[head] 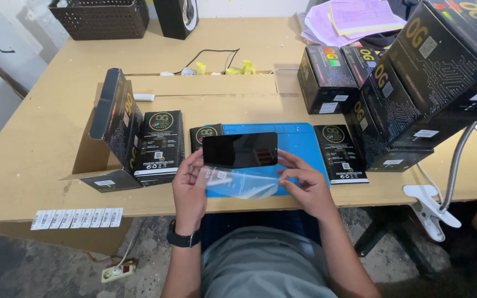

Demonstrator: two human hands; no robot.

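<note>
1. Two bare hands are in view above the near edge of the light wooden tabletop (40,143). The left hand (190,190), with a dark watch (183,239) on its wrist, grips the left end of a flat black rectangular glass panel (240,149), thumb on top and fingers beneath.
2. The right hand (305,187) pinches the right edge of a thin clear plastic film (238,184) between thumb and forefinger. The film hangs just below the panel, between the two hands.
3. The panel is held level, its long side running from hand to hand, raised clear of the blue rubber work mat (299,140) that lies directly beyond the hands.
4. Left of the left hand: a stack of flat black printed packets (158,143) standing beside an open black cardboard carton (114,118). Further left, at the tabletop edge, a strip of white labels (77,218).
5. Right of the right hand: a single flat black packet (339,153) lying on the tabletop, and beyond it several large black cartons (415,83) stacked high.
6. Further right again: a white clamp (429,207) fixed to the tabletop edge, carrying a metal gooseneck.
</note>
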